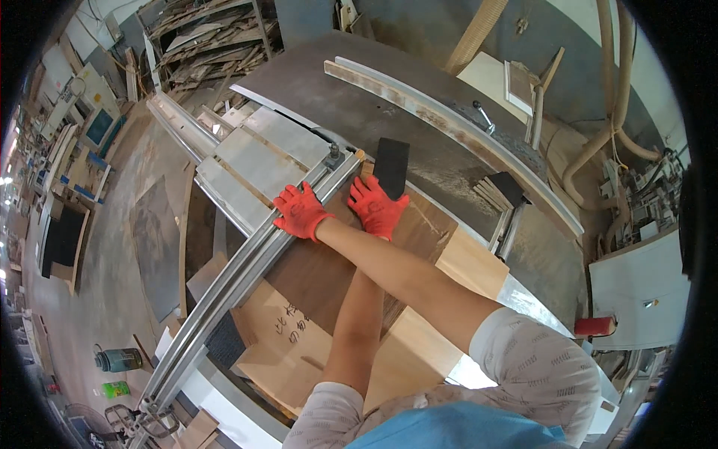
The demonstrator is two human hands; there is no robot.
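Observation:
My arms cross over a brown wood panel (pixel 314 277) on a sliding table saw. My right hand (pixel 301 212), in a red work glove, reaches across to the left. It rests on the long metal fence rail (pixel 247 258) with its fingers spread. Under that forearm passes my left arm. My left hand (pixel 378 211), also red-gloved, lies over the panel's far end with its fingers apart. Just beyond it, a black flat block (pixel 391 166) stands out against the saw table (pixel 299 63), next to a small wood piece (pixel 367 170) at the rail's end. The left palm's contact is hidden.
Lighter boards (pixel 419 348) lie nearer my body. A second long rail (pixel 449 123) crosses the saw table on the right. Ribbed hoses (pixel 479 34) hang behind, and a rack (pixel 213 45) holds scrap wood. A dark bottle (pixel 120 360) stands at lower left.

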